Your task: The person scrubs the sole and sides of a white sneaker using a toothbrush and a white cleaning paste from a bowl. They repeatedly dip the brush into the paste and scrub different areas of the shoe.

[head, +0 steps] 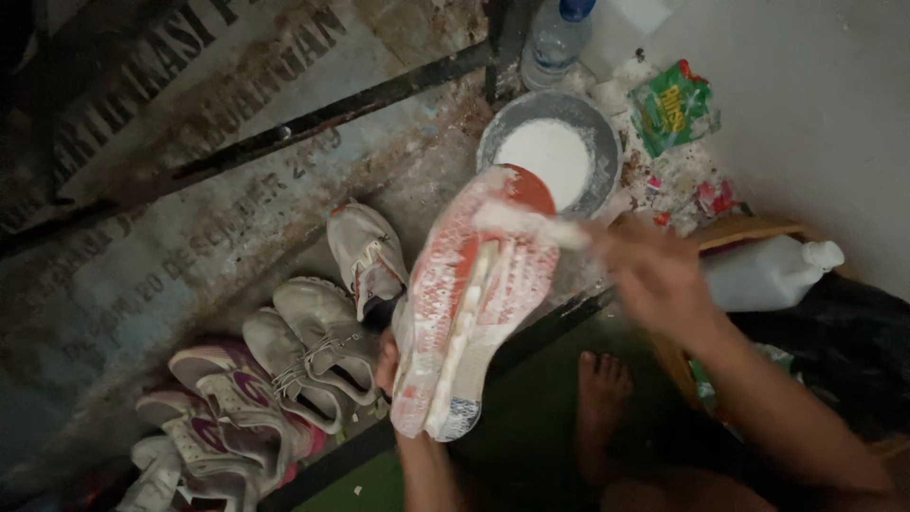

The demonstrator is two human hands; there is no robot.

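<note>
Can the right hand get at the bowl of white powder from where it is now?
Probably yes: the right hand with its brush is just below the bowl, nothing between them.

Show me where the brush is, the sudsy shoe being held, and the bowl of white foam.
brush (531,225), head view, on its white bristle end over the sole.
sudsy shoe (455,303), head view, on the foamy red sole.
bowl (599,142), head view, on its grey right rim.
</note>
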